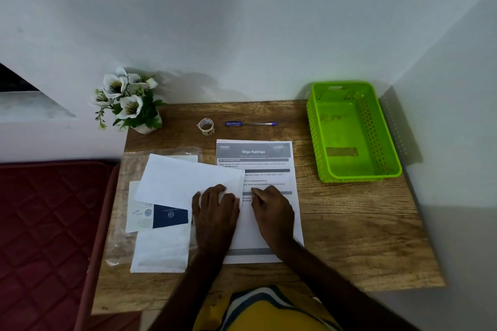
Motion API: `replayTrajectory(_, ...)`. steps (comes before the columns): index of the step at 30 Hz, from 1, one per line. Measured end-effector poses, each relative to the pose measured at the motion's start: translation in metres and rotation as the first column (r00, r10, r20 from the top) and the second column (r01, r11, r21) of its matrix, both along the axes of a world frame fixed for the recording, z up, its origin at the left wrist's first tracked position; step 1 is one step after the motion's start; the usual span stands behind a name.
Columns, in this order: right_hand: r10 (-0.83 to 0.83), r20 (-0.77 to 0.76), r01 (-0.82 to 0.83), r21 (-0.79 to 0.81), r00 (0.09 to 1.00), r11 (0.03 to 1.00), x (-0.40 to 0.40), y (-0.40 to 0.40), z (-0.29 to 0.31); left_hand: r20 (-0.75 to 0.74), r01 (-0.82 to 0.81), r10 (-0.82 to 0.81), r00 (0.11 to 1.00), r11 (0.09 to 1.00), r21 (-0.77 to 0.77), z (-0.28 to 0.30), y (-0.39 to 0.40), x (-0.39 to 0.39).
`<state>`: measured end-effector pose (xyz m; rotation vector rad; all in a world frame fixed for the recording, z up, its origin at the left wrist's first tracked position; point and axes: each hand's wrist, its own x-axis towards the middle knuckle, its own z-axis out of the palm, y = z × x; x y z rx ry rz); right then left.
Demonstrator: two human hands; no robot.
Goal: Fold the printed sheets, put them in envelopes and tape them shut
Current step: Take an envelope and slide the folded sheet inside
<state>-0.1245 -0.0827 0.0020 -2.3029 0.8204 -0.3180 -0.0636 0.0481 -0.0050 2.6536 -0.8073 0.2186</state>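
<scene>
Wooden desk [349,223], both hands flat, left hand [216,205] pressing folded sheet [188,180], right hand [271,207] beside it

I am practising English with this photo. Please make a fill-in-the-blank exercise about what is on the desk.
1. The basket in the far right corner is ___ in colour.
2. The pen lies to the right of the roll of ___.
3. The heading on the printed sheet reads "Wipe ___".
4. Both hands, left hand and right hand, rest on ___.

Missing words: green; tape; Railings; paper
</scene>
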Motion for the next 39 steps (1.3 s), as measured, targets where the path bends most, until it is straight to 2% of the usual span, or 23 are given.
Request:
replayTrajectory(4, 0.189, -0.015, -0.189, -0.108, 0.982, 0.976, -0.004, 0.000, -0.004, 0.052, 0.069, -0.064, 0.997, 0.994, -0.084, -0.009, 0.010, 0.001)
replayTrajectory(10, 0.353, -0.029, -0.351, -0.207, 0.935, 0.913, 0.001, 0.003, -0.003, 0.038, 0.148, -0.144, 0.989, 0.979, -0.141, -0.021, 0.027, -0.001)
replayTrajectory(15, 0.386, -0.034, -0.380, -0.273, 0.922, 0.884, 0.004, 0.004, 0.000, 0.059, 0.134, -0.125, 0.990, 0.976, -0.173, -0.023, 0.030, -0.006)
replayTrajectory(19, 0.386, -0.030, -0.383, -0.223, 0.922, 0.897, 0.010, 0.001, 0.003, 0.077, 0.267, -0.259, 0.963, 0.956, -0.124, -0.025, 0.032, -0.006)
replayTrajectory(22, 0.345, 0.011, -0.343, -0.088, 0.938, 0.935, 0.018, -0.006, 0.004, 0.147, 0.294, -0.279, 0.949, 0.952, -0.089, -0.024, 0.033, -0.005)
replayTrajectory(25, 0.266, 0.031, -0.267, 0.086, 0.964, 0.960, 0.028, -0.011, 0.003, 0.157, 0.302, -0.289, 0.945, 0.951, -0.071, -0.023, 0.033, -0.006)
replayTrajectory(29, 0.096, -0.067, -0.078, 0.239, 0.993, 0.968, 0.042, -0.013, 0.004, 0.139, 0.306, -0.299, 0.944, 0.952, -0.030, -0.019, 0.033, -0.006)
replayTrajectory(32, 0.012, -0.182, 0.032, 0.233, 0.983, 0.972, 0.053, -0.017, 0.006, 0.108, 0.295, -0.292, 0.950, 0.955, -0.016, -0.017, 0.033, -0.008)
replayTrajectory(39, -0.123, -0.270, 0.195, 0.259, 0.955, 0.946, 0.076, -0.024, 0.011, 0.090, 0.281, -0.278, 0.956, 0.959, -0.022, -0.022, 0.037, -0.014)
